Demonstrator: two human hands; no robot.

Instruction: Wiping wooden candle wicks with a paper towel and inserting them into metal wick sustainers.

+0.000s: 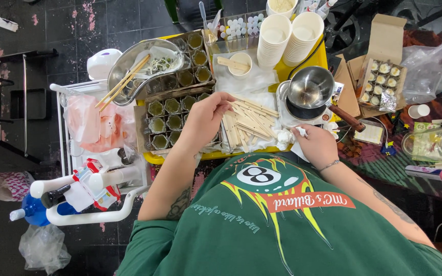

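Note:
My left hand (206,118) reaches over a pile of flat wooden sticks (249,120) lying on white paper, its fingertips pinching one stick at the pile's left edge. Just left of it stands a tray of small moulds (166,116) filled with green liquid. My right hand (317,143) rests at the table's near edge, closed on a crumpled white tissue (301,132). Above that hand sits a steel bowl (310,87) on a small scale (288,118).
Two stacks of white paper cups (288,38) stand at the back of the yellow table (282,69). A steel pan with chopsticks (141,69) sits at left. A cardboard box of small filled cups (380,82) is at right. A white cart (93,184) stands at lower left.

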